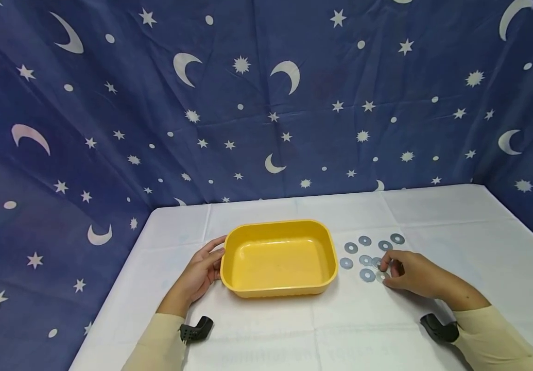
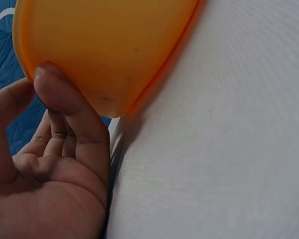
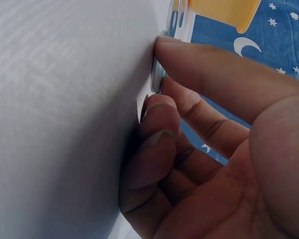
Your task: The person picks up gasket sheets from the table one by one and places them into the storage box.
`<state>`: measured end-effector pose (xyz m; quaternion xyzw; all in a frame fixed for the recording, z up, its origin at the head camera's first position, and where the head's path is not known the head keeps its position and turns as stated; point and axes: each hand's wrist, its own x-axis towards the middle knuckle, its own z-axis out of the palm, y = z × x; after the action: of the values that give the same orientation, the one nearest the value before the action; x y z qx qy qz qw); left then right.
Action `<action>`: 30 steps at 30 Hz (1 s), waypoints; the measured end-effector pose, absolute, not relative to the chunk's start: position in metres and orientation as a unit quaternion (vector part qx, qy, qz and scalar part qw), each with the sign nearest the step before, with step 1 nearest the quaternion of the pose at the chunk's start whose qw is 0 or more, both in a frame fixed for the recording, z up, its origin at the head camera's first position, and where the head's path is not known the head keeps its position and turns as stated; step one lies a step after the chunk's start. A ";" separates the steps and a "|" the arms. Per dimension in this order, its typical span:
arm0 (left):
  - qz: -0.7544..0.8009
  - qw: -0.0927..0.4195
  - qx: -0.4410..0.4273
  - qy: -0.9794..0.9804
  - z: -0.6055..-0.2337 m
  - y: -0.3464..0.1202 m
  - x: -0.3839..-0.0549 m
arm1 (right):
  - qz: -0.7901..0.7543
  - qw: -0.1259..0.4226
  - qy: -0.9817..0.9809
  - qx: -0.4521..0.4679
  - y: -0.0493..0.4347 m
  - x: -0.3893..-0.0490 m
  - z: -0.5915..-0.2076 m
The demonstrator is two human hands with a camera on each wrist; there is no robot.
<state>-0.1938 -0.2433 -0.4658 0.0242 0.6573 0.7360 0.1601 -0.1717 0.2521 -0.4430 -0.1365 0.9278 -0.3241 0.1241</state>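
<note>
A yellow plastic basin (image 1: pixel 280 263) stands on the white-covered table, with its inside bare. My left hand (image 1: pixel 203 270) holds the basin's left end, thumb at the rim and the other fingers along the outer wall, as the left wrist view also shows. To the right of the basin, my right hand (image 1: pixel 410 273) pinches a flat metal washer (image 3: pixel 158 74) between thumb and index finger, down at the table surface. The remaining fingers of that hand are curled. Several more grey washers (image 1: pixel 367 275) lie loosely spread between the basin and the right hand, a few overlapping.
A white cloth (image 1: pixel 266 335) with fold creases covers the table. Behind it and at both sides hangs a dark blue curtain (image 1: pixel 247 118) with moons and stars. Black wrist devices (image 1: pixel 196 330) sit at both cuffs.
</note>
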 end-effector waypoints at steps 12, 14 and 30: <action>0.733 0.160 0.022 0.660 -0.464 -0.243 -0.194 | -0.312 0.127 0.930 -0.145 0.252 -0.171 -0.442; 0.733 0.160 0.023 0.660 -0.464 -0.243 -0.194 | -0.312 0.128 0.930 -0.148 0.251 -0.171 -0.441; 0.728 0.161 0.026 0.666 -0.464 -0.243 -0.194 | -0.312 0.113 0.931 -0.150 0.244 -0.168 -0.439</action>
<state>-0.1942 -0.2429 -0.4645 0.0257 0.6657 0.7282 0.1610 -0.1681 0.2439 -0.4392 -0.1504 0.9313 -0.3119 0.1134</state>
